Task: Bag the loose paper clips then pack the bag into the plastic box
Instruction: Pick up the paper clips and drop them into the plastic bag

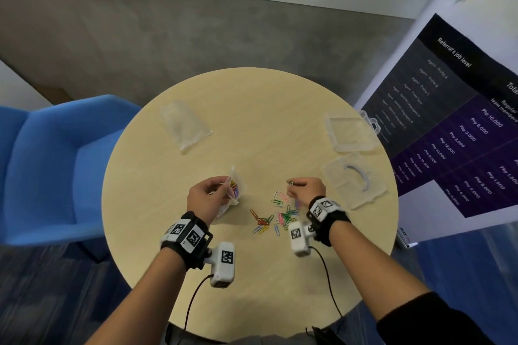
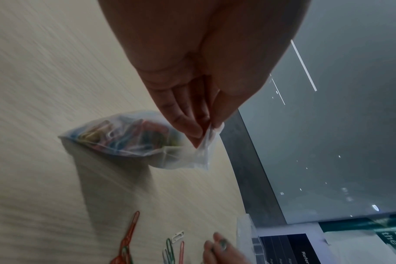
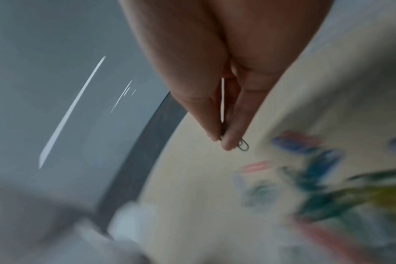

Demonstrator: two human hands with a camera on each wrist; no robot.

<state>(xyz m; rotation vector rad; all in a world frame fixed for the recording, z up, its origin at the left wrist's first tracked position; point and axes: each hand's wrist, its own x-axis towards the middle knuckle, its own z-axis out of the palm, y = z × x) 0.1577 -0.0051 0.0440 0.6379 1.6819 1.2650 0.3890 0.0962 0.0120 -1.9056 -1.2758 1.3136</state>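
Observation:
My left hand (image 1: 217, 189) pinches the mouth edge of a small clear bag (image 2: 133, 137) that holds several coloured paper clips and rests on the round table (image 1: 179, 232). My right hand (image 1: 294, 186) pinches one dark paper clip (image 3: 243, 145) between thumb and finger, lifted above the table. A loose pile of coloured paper clips (image 1: 276, 217) lies between my hands. The clear plastic box (image 1: 354, 179) sits open at the right, and its lid (image 1: 350, 131) lies just beyond it.
A second, empty clear bag (image 1: 186, 127) lies at the table's far left. A blue chair (image 1: 56, 168) stands left of the table. A dark printed banner (image 1: 454, 126) stands close on the right.

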